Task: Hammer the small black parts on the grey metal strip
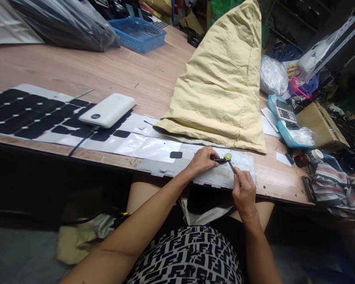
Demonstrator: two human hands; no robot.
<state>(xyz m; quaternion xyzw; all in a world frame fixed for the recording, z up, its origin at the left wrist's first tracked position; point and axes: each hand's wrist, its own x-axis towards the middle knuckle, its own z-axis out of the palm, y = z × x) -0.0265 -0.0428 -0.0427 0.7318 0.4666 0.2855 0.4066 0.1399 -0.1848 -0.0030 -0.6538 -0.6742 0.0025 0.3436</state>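
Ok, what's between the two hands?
Head view: between the left hand and right hand, a thin black piece, a round yellow-green piece and a metallic shaft.

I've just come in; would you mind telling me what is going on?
A person sits at the table. The left hand pinches a black piece, while the right hand grips a slim tool with a round greenish thing at its tip, close to that piece. Under them lies a pale sheet. A yellow cloth lies beyond, and a white device rests on the dark panel.
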